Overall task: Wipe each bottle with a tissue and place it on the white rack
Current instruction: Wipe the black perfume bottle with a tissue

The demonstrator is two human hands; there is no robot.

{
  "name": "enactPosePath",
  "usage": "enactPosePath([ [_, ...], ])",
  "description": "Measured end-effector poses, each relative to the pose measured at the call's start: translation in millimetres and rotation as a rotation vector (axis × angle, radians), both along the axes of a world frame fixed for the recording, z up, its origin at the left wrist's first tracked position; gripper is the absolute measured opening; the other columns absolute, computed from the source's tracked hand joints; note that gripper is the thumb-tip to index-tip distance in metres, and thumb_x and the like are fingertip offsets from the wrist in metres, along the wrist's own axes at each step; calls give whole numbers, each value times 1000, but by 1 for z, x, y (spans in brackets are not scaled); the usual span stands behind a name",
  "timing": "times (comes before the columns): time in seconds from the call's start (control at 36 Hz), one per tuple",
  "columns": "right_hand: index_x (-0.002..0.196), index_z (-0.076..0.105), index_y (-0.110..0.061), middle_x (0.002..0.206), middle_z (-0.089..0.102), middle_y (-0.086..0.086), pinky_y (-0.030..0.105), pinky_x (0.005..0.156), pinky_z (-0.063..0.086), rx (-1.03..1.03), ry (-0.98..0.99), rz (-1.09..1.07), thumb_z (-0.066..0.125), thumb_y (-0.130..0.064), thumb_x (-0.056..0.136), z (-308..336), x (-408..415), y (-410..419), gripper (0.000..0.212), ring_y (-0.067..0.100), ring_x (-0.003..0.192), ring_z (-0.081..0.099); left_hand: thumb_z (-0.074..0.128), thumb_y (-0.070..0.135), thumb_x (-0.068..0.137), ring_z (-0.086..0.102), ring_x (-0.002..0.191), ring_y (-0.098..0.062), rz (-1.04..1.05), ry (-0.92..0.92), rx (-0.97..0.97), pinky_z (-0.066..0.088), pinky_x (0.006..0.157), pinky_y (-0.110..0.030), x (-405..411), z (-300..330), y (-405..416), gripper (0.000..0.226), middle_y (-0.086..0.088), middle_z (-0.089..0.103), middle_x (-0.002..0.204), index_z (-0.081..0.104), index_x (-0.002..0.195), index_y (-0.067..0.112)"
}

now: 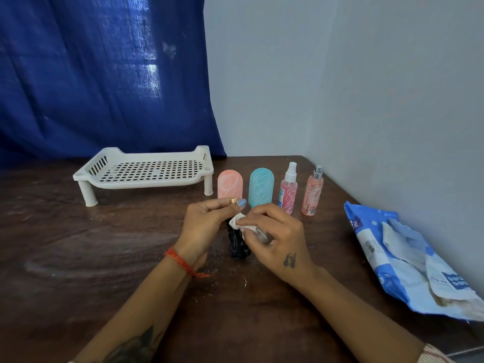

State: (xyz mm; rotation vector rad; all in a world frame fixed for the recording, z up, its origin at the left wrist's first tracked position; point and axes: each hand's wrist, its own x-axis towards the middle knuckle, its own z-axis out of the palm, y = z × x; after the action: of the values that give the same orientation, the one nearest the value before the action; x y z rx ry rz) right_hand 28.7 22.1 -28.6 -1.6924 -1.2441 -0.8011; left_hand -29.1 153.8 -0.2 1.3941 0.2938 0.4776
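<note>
Over wooden table (104, 258), left hand (201, 226) grips black bottle (237, 244).

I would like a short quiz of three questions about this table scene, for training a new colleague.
1. True or false: the white perforated plastic rack already holds a bottle.
2. Which hand presses the white tissue on the black bottle with gold cap? A) left hand B) right hand
3. How many bottles stand upright behind the hands?

Key: 1 false. 2 B. 3 four: peach rounded bottle, teal rounded bottle, pink spray bottle with white nozzle, peach spray bottle with silver nozzle.
</note>
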Motion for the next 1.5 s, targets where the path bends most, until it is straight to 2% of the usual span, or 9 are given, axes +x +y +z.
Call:
enactPosePath([
  [0.25, 89, 73, -4, 86, 67, 5, 8, 79, 44, 64, 46, -79, 63, -9, 79, 2, 3, 0, 15, 1, 82, 57, 72, 7, 75, 70, 74, -9, -32, -15, -31, 55, 66, -16, -2, 2, -2, 8, -5, 75, 82, 75, 82, 9],
  [0.42, 89, 74, -5, 87, 66, 6, 16, 74, 50, 11, 10, 15, 68, -5, 76, 0, 0, -1, 14, 7, 81, 60, 75, 12, 72, 68, 89, -19, -9, 2, -14, 54, 83, -29, 1, 0, 0, 15, -9, 75, 88, 75, 86, 8],
  [0.61, 81, 71, -5, 82, 65, 4, 7, 74, 43, 31, 27, -60, 63, -7, 74, 0, 2, -1, 12, -3, 78, 53, 74, 7, 72, 69, 74, -14, -28, -23, -47, 56, 70, -20, 1, 1, -2, 6, -8, 75, 80, 75, 78, 9],
  [0.81, 88, 74, -6, 88, 66, 5, 17, 74, 50, 3, 26, 46, 74, -7, 75, 0, 2, -1, 13, 7, 82, 61, 77, 13, 69, 68, 91, -23, -1, -4, -18, 53, 85, -34, 3, -2, 1, 14, -10, 75, 86, 76, 82, 9],
  [0.92, 78, 72, -4, 81, 65, 5, 23, 65, 51, 4, 72, 66, 70, -5, 72, -1, 4, -2, 7, 9, 74, 61, 76, 11, 70, 69, 83, -20, -1, 1, -19, 57, 79, -29, 4, -1, 0, 15, -12, 74, 86, 75, 84, 6],
  [1.08, 87, 72, -7, 86, 67, 2, 13, 73, 47, 27, 100, -6, 68, -8, 76, 0, 6, -1, 12, 3, 80, 60, 75, 9, 72, 70, 75, -15, -1, -8, -20, 57, 69, -21, 6, -2, 2, 10, -8, 75, 80, 75, 82, 8],
  [1.19, 87, 73, -6, 88, 69, 4, 17, 76, 49, 9, 83, 49, 71, -2, 75, 1, 3, -1, 13, 6, 83, 62, 76, 10, 71, 68, 75, -14, 4, -12, -17, 56, 72, -24, 6, -3, 2, 12, -6, 74, 78, 75, 82, 8],
  [1.36, 73, 72, -5, 77, 66, 2, 23, 63, 51, -12, 109, 58, 64, -9, 69, -1, 4, -5, 10, 7, 68, 59, 76, 10, 72, 67, 77, -16, 11, 6, 4, 56, 70, -21, 4, -2, 2, 12, -10, 73, 85, 74, 84, 8],
  [1.5, 84, 73, -6, 83, 68, 4, 20, 69, 52, 13, 116, 14, 67, -9, 74, -1, 7, -3, 11, 7, 76, 61, 75, 11, 72, 67, 80, -16, 15, 21, 7, 55, 78, -27, 3, -1, 3, 13, -11, 73, 89, 73, 84, 8],
])
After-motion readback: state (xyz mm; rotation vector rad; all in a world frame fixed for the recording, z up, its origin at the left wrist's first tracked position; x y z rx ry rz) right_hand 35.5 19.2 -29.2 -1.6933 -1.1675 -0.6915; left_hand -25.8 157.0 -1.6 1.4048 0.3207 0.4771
